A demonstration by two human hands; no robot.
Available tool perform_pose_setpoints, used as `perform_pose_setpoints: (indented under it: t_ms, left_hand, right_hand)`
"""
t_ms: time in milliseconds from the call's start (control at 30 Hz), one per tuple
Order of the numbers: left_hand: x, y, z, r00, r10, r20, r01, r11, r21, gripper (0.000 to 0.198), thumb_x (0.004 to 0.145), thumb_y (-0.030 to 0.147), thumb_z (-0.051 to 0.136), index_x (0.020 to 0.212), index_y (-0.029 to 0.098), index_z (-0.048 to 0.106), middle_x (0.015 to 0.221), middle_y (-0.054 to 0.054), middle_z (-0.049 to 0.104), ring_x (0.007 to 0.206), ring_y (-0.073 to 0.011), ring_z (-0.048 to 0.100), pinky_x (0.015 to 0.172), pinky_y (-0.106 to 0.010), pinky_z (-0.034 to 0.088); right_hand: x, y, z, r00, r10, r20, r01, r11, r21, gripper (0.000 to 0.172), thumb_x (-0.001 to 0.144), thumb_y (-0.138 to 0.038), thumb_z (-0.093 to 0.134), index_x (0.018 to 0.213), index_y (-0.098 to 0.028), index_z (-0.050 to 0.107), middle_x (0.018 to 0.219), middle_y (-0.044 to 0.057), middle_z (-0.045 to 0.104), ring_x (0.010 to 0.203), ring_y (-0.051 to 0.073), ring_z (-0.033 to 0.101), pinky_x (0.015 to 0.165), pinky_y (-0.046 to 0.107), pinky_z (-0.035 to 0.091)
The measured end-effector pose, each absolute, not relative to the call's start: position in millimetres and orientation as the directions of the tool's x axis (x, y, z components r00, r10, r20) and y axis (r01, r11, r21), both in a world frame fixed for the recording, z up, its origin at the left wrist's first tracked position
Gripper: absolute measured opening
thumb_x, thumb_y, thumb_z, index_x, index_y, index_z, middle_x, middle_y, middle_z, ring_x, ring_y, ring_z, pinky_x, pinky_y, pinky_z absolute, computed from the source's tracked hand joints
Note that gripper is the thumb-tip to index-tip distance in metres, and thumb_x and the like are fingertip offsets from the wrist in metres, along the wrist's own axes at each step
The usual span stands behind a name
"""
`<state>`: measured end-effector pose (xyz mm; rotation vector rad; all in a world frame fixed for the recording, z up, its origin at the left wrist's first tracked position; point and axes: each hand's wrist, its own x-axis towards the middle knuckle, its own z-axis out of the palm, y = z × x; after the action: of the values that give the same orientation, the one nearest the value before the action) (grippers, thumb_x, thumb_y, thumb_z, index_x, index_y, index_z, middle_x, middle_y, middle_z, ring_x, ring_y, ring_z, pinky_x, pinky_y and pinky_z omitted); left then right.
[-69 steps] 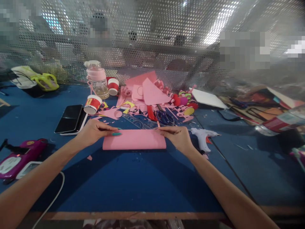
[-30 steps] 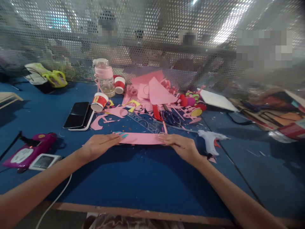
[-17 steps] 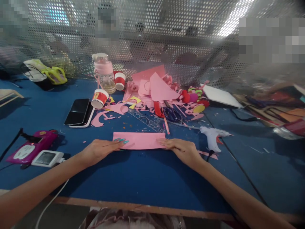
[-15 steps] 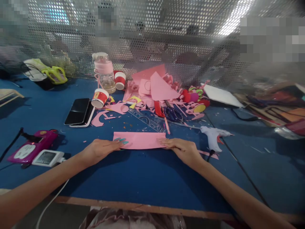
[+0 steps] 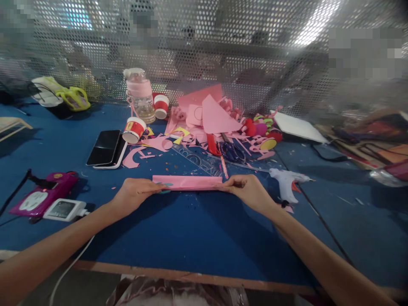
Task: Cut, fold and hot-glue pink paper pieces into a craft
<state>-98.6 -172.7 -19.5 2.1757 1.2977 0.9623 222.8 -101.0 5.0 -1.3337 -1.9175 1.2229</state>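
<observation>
The pink sheet (image 5: 188, 182), folded into a long narrow strip, lies about midway between the near and far edges of the blue surface (image 5: 191, 238), its long side roughly parallel to the near edge. 2 layers seem to show along its near side. For an even fold, both ends are best kept level and the layers lined up before the crease is pressed from the middle outward; uneven pull would probably skew it.

The left hand (image 5: 135, 190) pinches 1 end, its fingers narrow, with paper between thumb and fingertips. The right hand (image 5: 247, 189) grips the other end in a similarly closed pinch.

Just beyond, toward the far edge, are a clear ruler (image 5: 194, 159), scissors (image 5: 232, 152) and pink scraps (image 5: 221, 117). A glue gun (image 5: 288, 183) lies toward the right edge; a phone (image 5: 104, 146) lies toward the left.
</observation>
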Motion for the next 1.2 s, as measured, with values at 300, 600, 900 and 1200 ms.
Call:
perform_pose_setpoints:
  t_ms: [300, 600, 900, 1200]
  left_hand:
    - [-95, -147, -6, 0.150, 0.978, 0.146, 0.558, -0.205, 0.804, 0.021, 0.078, 0.023, 0.058, 0.091, 0.024, 0.073, 0.083, 0.000, 0.074, 0.075, -0.0142, 0.067, 0.066, -0.018, 0.051]
    - [-95, -142, -7, 0.096, 0.995, 0.024, 0.535, -0.072, 0.842, 0.020, 0.075, 0.031, 0.060, 0.089, 0.026, 0.074, 0.096, 0.003, 0.072, 0.096, -0.0189, 0.065, 0.086, -0.025, 0.051]
    - [-95, -142, -7, 0.112, 0.993, 0.038, 0.544, -0.093, 0.834, 0.019, 0.077, 0.028, 0.058, 0.089, 0.025, 0.074, 0.095, 0.002, 0.072, 0.094, -0.0185, 0.066, 0.086, -0.027, 0.051]
    - [-92, -141, 32, 0.046, 0.996, 0.077, 0.517, -0.089, 0.851, 0.022, 0.070, 0.034, 0.065, 0.086, 0.023, 0.075, 0.088, 0.000, 0.073, 0.088, -0.0213, 0.067, 0.080, -0.028, 0.054]
  right_hand:
    - [217, -94, -5, -0.273, 0.962, -0.007, 0.452, 0.122, -0.884, 0.036, 0.064, -0.050, 0.068, 0.061, -0.015, 0.062, 0.057, 0.001, 0.059, 0.054, 0.013, 0.051, 0.054, 0.026, 0.039]
    - [214, -95, -12, -0.226, 0.972, 0.068, 0.483, 0.172, -0.858, 0.040, 0.069, -0.055, 0.062, 0.061, -0.016, 0.057, 0.054, -0.001, 0.052, 0.051, 0.011, 0.045, 0.050, 0.025, 0.034]
    - [212, -97, -10, -0.207, 0.976, 0.071, 0.474, 0.163, -0.865, 0.038, 0.069, -0.053, 0.063, 0.061, -0.016, 0.059, 0.054, -0.001, 0.054, 0.050, 0.011, 0.046, 0.049, 0.025, 0.035]
    - [211, -96, 7, -0.137, 0.971, 0.195, 0.398, 0.234, -0.887, 0.023, 0.072, -0.039, 0.064, 0.067, -0.016, 0.064, 0.061, 0.002, 0.063, 0.057, 0.014, 0.056, 0.054, 0.026, 0.043]
